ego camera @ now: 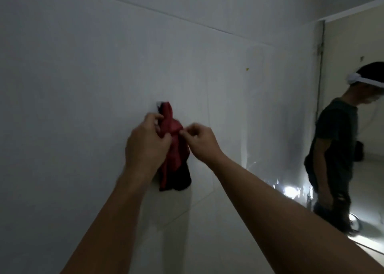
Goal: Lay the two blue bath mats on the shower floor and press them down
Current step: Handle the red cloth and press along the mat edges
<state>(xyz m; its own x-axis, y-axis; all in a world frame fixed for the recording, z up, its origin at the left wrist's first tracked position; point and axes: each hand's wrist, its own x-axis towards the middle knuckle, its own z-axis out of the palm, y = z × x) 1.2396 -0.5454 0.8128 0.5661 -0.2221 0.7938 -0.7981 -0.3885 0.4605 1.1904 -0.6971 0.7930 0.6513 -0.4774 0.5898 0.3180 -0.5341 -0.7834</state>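
Both arms reach up: the left hand [148, 143] curls its fingers round a red and black cloth [174, 149] hanging on the white wall [72, 76], the right hand [197, 140] pinches its edge. No blue mats in view. Far right, a mirror [353, 45] reflects the person.

Red and black cloth [173, 149] hanging on white tiled wall [83, 76]; person [336, 145] at right.

Single head-worn view, wide-angle, facing a white tiled wall [83, 86] at arm's reach, tilted; doorway [353, 107] at right edge.
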